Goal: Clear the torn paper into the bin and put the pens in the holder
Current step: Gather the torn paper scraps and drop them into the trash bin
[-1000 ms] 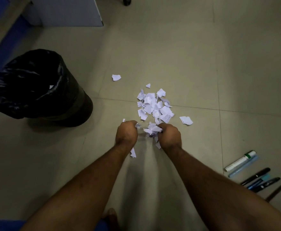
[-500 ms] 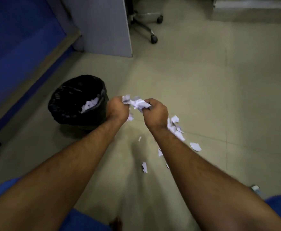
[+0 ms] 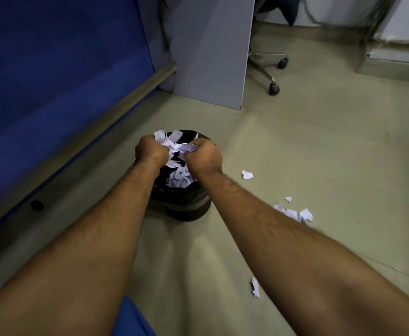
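Scraps of torn paper (image 3: 177,147) sit bunched between the left hand (image 3: 152,151) and right hand (image 3: 204,155), both curled tight round the wad directly above the black-lined bin (image 3: 182,197) at centre frame. Best, I'd say, to lower the fists nearer the rim and part them slowly so nothing flutters out to join the loose pieces (image 3: 293,212) on the floor at right; no pens show.

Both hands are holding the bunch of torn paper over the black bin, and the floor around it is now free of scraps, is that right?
Not quite. The left hand and right hand do hold the torn paper over the black bin, but the head view shows scraps on the floor to the right.
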Action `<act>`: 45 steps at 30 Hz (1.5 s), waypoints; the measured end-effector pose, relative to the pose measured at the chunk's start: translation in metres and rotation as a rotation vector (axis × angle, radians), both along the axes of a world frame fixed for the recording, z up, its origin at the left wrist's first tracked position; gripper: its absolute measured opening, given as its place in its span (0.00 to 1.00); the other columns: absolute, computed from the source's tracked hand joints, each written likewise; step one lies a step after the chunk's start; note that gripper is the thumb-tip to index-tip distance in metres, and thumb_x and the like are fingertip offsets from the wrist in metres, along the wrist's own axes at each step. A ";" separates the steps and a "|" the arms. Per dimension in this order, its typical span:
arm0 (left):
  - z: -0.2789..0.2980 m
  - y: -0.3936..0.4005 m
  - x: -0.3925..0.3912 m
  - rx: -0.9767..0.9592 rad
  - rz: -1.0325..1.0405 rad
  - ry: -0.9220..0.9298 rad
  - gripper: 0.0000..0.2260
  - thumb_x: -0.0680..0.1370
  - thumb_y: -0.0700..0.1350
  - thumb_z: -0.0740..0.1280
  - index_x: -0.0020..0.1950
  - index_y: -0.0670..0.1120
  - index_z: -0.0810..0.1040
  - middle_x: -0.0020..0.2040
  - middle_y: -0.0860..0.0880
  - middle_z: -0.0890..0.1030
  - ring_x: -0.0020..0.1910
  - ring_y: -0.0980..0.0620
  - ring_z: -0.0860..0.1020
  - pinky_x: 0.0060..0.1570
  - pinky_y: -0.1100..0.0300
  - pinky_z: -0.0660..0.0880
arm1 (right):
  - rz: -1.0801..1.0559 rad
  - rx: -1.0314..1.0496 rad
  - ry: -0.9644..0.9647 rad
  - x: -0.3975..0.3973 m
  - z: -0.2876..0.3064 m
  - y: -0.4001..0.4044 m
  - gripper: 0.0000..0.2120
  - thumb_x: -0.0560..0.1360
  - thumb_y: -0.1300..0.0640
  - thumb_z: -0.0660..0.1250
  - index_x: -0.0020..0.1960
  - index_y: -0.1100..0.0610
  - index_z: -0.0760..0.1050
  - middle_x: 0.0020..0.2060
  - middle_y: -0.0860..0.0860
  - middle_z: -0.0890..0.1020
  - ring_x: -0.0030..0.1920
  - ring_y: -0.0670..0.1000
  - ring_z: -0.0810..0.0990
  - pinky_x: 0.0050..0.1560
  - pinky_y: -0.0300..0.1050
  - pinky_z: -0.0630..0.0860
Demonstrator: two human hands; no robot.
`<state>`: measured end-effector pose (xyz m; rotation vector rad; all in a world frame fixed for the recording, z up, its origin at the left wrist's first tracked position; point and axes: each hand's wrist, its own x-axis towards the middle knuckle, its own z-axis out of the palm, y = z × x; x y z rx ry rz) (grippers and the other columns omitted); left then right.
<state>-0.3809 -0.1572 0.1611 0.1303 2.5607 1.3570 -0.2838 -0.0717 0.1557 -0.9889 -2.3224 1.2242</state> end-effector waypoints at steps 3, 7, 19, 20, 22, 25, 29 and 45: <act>-0.020 -0.002 0.002 -0.205 -0.091 0.026 0.18 0.73 0.45 0.70 0.61 0.42 0.79 0.58 0.40 0.81 0.55 0.40 0.80 0.56 0.51 0.78 | 0.028 -0.017 -0.099 -0.009 -0.016 0.001 0.10 0.73 0.56 0.69 0.52 0.55 0.83 0.48 0.55 0.85 0.51 0.57 0.83 0.44 0.40 0.73; -0.024 0.005 0.004 -0.236 -0.097 -0.005 0.20 0.73 0.51 0.71 0.61 0.42 0.79 0.56 0.42 0.82 0.53 0.40 0.81 0.54 0.53 0.78 | 0.049 -0.017 -0.128 -0.008 -0.026 0.003 0.14 0.73 0.54 0.70 0.56 0.57 0.81 0.53 0.55 0.84 0.56 0.56 0.81 0.49 0.42 0.75; -0.005 0.049 0.026 -0.279 -0.117 0.190 0.11 0.74 0.38 0.65 0.51 0.48 0.82 0.54 0.46 0.83 0.53 0.44 0.81 0.53 0.54 0.79 | 0.074 -0.131 -0.025 0.008 -0.015 0.030 0.20 0.72 0.65 0.65 0.63 0.57 0.79 0.58 0.55 0.83 0.59 0.55 0.79 0.57 0.41 0.74; -0.005 0.047 0.024 -0.281 -0.105 0.189 0.11 0.74 0.37 0.64 0.51 0.48 0.82 0.54 0.46 0.83 0.53 0.43 0.80 0.54 0.53 0.79 | 0.113 -0.143 -0.028 0.008 -0.016 0.031 0.21 0.72 0.65 0.65 0.65 0.57 0.78 0.60 0.54 0.82 0.61 0.55 0.79 0.60 0.43 0.74; -0.008 0.042 0.022 -0.280 -0.109 0.169 0.10 0.75 0.37 0.64 0.51 0.48 0.82 0.54 0.45 0.83 0.52 0.43 0.81 0.54 0.52 0.79 | 0.138 -0.144 -0.009 0.007 -0.021 0.031 0.23 0.72 0.65 0.64 0.67 0.56 0.76 0.63 0.53 0.80 0.64 0.53 0.77 0.65 0.45 0.73; -0.011 0.043 0.024 -0.240 -0.120 0.167 0.11 0.75 0.36 0.64 0.49 0.50 0.82 0.53 0.47 0.84 0.52 0.46 0.81 0.51 0.57 0.78 | 0.054 -0.152 0.052 0.011 -0.026 0.034 0.26 0.69 0.65 0.64 0.66 0.52 0.77 0.62 0.49 0.81 0.62 0.50 0.79 0.65 0.44 0.74; -0.007 0.055 0.037 -0.193 -0.152 0.179 0.12 0.74 0.37 0.63 0.46 0.52 0.82 0.51 0.50 0.84 0.49 0.48 0.81 0.49 0.59 0.79 | 0.010 -0.193 0.132 0.021 -0.027 0.041 0.25 0.68 0.66 0.64 0.64 0.52 0.79 0.58 0.49 0.83 0.58 0.48 0.81 0.62 0.44 0.77; -0.083 0.155 0.124 -0.358 -0.752 0.186 0.11 0.74 0.44 0.66 0.54 0.50 0.82 0.56 0.48 0.83 0.55 0.46 0.80 0.54 0.60 0.76 | -0.390 -0.144 0.054 0.147 -0.104 0.120 0.14 0.72 0.58 0.65 0.57 0.52 0.80 0.48 0.50 0.84 0.49 0.52 0.81 0.50 0.41 0.74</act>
